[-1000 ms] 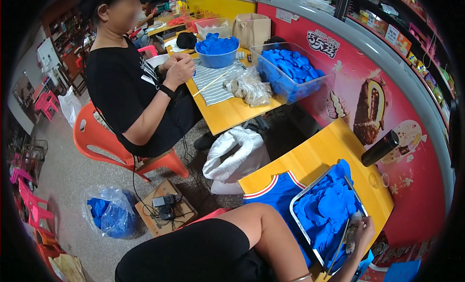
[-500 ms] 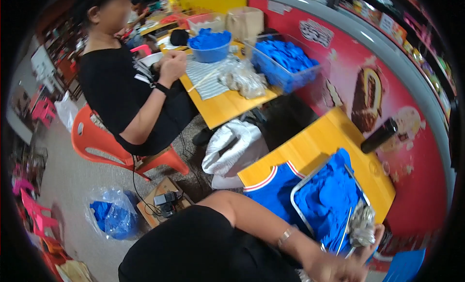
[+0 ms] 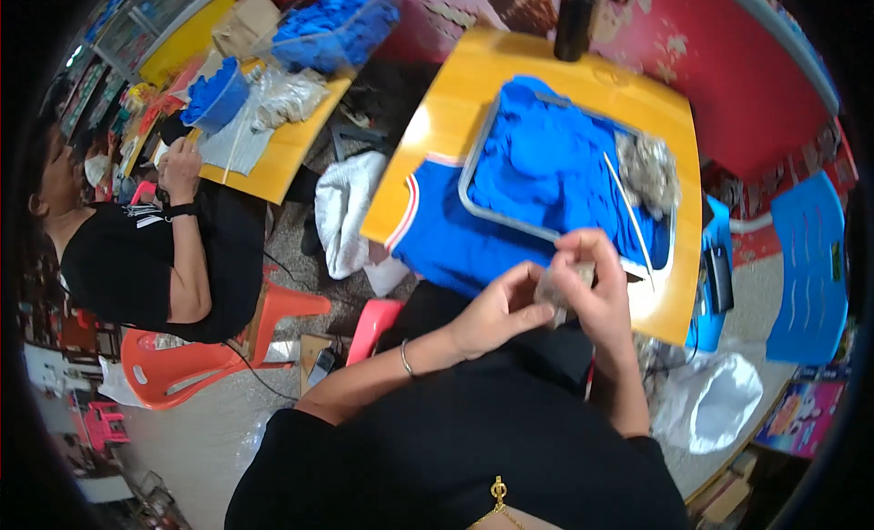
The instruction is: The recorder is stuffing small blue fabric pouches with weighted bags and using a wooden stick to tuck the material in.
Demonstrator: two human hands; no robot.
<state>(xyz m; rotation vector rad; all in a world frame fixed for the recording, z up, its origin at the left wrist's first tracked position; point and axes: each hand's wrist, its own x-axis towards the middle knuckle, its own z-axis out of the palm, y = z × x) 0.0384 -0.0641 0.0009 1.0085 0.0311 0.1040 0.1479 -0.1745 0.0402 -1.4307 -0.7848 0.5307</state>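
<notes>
My left hand (image 3: 496, 313) and my right hand (image 3: 599, 302) meet in front of my chest, at the near edge of the yellow table (image 3: 428, 120). Both close their fingers on a small greyish-brown, partly see-through piece (image 3: 581, 275), whose kind I cannot make out. Just beyond them stands a metal-rimmed tray (image 3: 510, 222) heaped with blue cloth pieces (image 3: 546, 152). Across its right side lie a thin white stick (image 3: 628, 202) and a crumpled greyish-brown bundle (image 3: 651, 175). A blue garment with red-and-white trim (image 3: 446, 225) is spread partly under the tray.
A black bottle (image 3: 575, 20) stands at the table's far edge. On the left, a seated person (image 3: 127, 266) works at another table with a blue tub (image 3: 214, 97) and clear bin (image 3: 337, 34). White sacks (image 3: 346, 211) and a blue chair (image 3: 810, 266) flank my table.
My view has swung right and down to my table. My hands have come from beside the tray's right end to in front of my chest, together on the small piece.
</notes>
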